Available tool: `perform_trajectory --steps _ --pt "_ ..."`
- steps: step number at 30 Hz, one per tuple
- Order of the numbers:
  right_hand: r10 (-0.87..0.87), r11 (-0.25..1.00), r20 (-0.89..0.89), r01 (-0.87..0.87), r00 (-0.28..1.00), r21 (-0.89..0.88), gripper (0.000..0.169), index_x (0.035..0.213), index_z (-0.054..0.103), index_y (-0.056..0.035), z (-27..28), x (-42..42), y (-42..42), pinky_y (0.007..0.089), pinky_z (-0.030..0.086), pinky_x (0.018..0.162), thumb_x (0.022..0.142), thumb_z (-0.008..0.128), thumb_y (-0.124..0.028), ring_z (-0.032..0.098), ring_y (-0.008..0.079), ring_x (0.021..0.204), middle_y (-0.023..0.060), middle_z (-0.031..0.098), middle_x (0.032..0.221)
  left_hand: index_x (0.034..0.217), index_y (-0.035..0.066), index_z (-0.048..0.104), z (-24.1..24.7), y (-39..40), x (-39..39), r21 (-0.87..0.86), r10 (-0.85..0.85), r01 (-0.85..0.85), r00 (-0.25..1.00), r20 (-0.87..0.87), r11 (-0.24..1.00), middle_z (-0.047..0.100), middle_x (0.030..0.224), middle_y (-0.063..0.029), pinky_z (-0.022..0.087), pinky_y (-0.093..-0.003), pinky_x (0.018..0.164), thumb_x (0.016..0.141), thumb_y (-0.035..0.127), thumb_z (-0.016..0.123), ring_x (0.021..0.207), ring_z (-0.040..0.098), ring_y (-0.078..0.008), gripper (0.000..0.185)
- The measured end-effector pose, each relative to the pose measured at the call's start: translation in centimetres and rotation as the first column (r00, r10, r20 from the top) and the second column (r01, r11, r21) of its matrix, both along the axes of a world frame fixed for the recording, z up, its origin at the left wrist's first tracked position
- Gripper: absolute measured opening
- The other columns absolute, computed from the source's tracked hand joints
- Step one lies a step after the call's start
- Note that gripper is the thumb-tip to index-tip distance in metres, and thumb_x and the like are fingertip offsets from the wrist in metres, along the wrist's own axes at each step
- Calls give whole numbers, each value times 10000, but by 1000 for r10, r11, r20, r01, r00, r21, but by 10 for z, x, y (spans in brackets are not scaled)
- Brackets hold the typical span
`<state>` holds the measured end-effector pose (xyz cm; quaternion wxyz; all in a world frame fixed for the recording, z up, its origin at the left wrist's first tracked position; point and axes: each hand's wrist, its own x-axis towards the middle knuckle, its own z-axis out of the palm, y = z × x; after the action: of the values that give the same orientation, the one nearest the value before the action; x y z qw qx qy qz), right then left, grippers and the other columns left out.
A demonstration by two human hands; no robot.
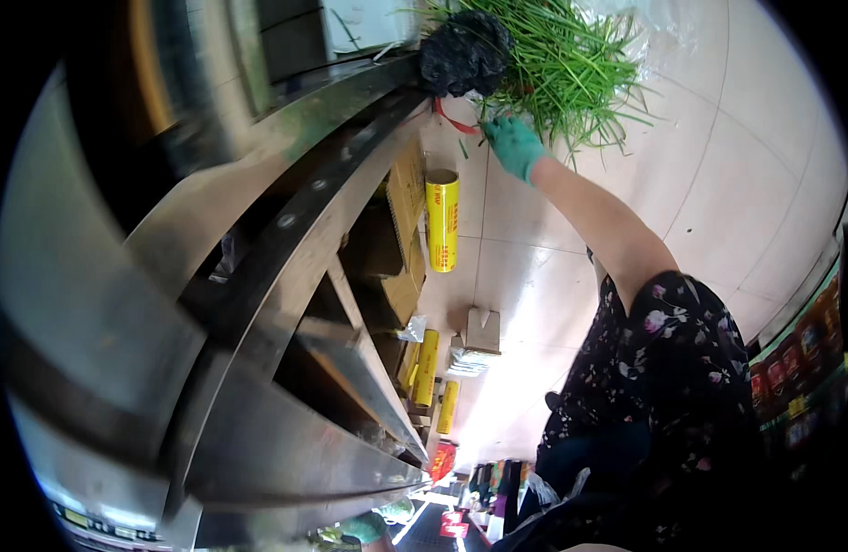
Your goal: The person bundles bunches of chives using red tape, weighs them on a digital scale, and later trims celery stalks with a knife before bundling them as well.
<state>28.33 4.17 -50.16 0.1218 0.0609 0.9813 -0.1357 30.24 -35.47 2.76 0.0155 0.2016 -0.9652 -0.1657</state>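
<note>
My right hand [516,146], in a green glove, reaches down beside a loose heap of long green chive-like leaves [576,65] on the tiled floor. Its fingertips are by the end of a red strip [455,119]; whether they pinch anything is unclear. A crumpled black plastic bag [465,54] lies against the leaves, with clear plastic film [662,31] on their far side. At the bottom edge my left hand [363,528], also green-gloved, is partly cut off. It is near green produce [331,535] at the metal counter, and its grip is not visible.
A metal counter [258,421] with lower shelving runs along the left. Beside it stand a yellow wrap roll [442,221], cardboard boxes [405,200] and more yellow rolls [426,369]. An opened carton [482,331] is on the floor. Packaged goods [796,366] line the right side.
</note>
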Motion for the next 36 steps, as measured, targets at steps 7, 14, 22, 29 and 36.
perform_trajectory --steps 7,14,22,29,36 --pt "-335 857 -26 292 942 -425 212 946 638 -5 139 11 47 393 449 816 751 599 -79 558 323 909 141 597 974 1269 -4 426 18 0 15 215 61 -47 996 -61 976 461 1278 -167 401 -377 947 946 282 400 1088 491 -264 432" --pt "-768 217 195 534 610 -817 223 1017 649 -22 287 -28 147 298 471 788 833 615 -143 614 192 858 104 659 957 1242 -14 457 29 18 -17 242 23 -1 996 -87 970 510 1213 -181 394 -359 922 967 260 331 1053 504 -256 409" --pt "-638 222 93 298 764 -928 220 1053 637 -10 522 -38 209 260 469 788 845 575 -46 588 129 838 49 645 959 1198 13 512 63 53 -22 -7 -34 34 999 10 999 553 1150 -197 424 -404 882 950 278 334 1057 526 -344 404" --pt "-408 394 71 246 910 -885 278 1088 590 -13 731 -3 163 195 377 551 819 544 -66 463 32 655 15 574 857 1179 6 515 57 32 -13 43 -85 90 991 -101 995 560 1119 -202 437 -413 856 912 247 426 1011 543 -358 370" --pt "-25 767 -234 -131 972 -628 327 1076 606 -36 880 73 4 295 455 853 768 502 -2 598 200 918 95 637 970 1281 -31 384 182 79 5 757 -150 468 879 -453 457 447 1261 -180 381 -402 968 821 169 641 1159 445 -295 563"
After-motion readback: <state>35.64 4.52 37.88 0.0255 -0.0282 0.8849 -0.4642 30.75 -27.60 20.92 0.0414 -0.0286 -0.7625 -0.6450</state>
